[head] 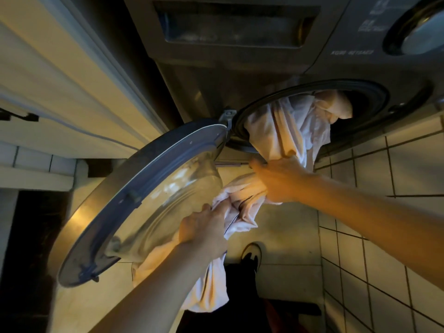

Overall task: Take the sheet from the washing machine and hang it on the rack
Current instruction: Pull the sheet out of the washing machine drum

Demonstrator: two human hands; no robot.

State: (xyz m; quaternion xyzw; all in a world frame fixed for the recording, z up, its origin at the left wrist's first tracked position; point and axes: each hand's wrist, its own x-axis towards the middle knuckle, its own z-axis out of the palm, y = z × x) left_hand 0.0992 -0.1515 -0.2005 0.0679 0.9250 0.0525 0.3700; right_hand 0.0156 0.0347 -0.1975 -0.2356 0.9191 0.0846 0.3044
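Since the round grey-rimmed glass door hangs wide at centre left, the left hand clamps a freed bunch of pale pink fabric sheet; the right hand grips it by the dark drum mouth, which holds the rest.

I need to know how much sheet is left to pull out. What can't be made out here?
Head view:
- Drum inside: dark, blocked by the bunched sheet; remaining length unknown.
- Rack: outside the frame.
- Panel lettering: blurred.
- Fingertips of the left hand and right hand: buried in fabric.
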